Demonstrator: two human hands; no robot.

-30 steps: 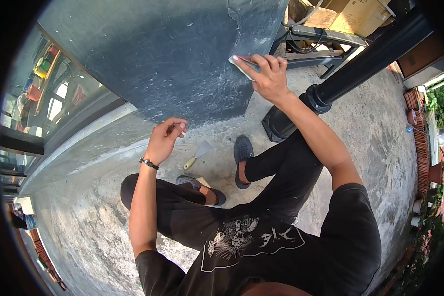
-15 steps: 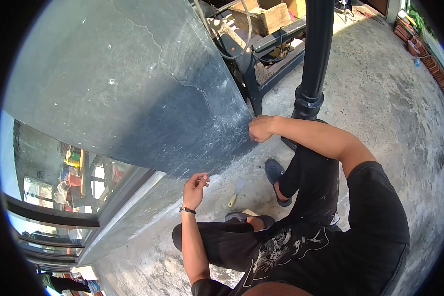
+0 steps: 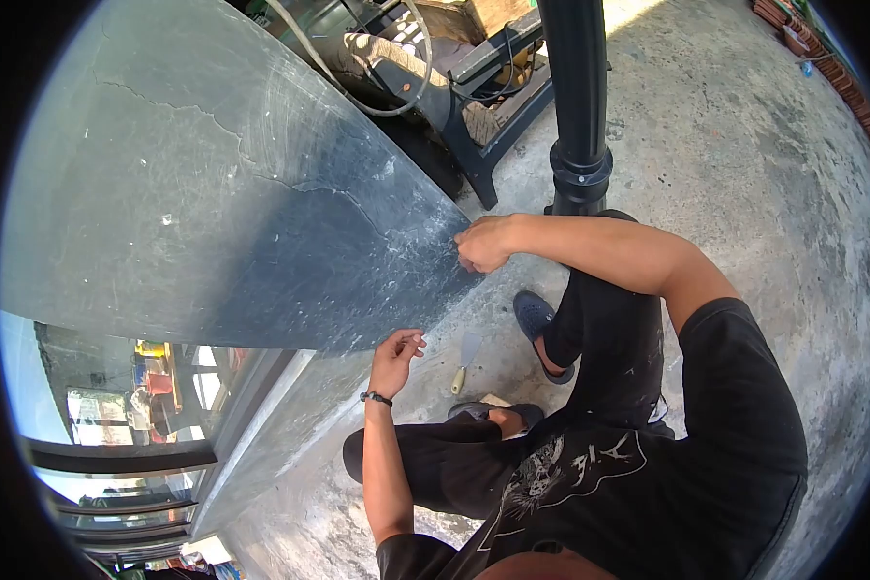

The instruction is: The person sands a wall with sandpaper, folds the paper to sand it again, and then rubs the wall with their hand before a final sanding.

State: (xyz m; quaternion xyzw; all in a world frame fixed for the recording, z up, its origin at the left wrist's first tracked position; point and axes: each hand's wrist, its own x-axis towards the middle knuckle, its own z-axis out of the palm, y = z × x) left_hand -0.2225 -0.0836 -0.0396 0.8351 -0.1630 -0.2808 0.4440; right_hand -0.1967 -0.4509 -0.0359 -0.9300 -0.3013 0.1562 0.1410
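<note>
My right hand [image 3: 483,242] is closed into a fist and pressed against the lower right edge of a dark grey scuffed wall [image 3: 261,222]. The pale abrasive sheet it held earlier is hidden inside the fist. My left hand [image 3: 396,353] hovers lower down near the wall's base ledge, with its fingers loosely curled and apart and nothing in them. A putty knife [image 3: 464,360] with a yellowish handle lies on the concrete floor just right of my left hand. I am crouching, with my knees below both hands.
A black post [image 3: 575,97] stands right behind my right arm. A dark metal frame [image 3: 474,106] with coiled cable and wooden boxes sits beside the wall. Window glass [image 3: 135,406] runs at lower left. My shoe [image 3: 535,324] and a small wood block [image 3: 494,399] are on the floor.
My right hand slid down the wall to its lower edge and closed into a fist. The view swung upward along the wall. The left hand stayed hovering near the ledge.
</note>
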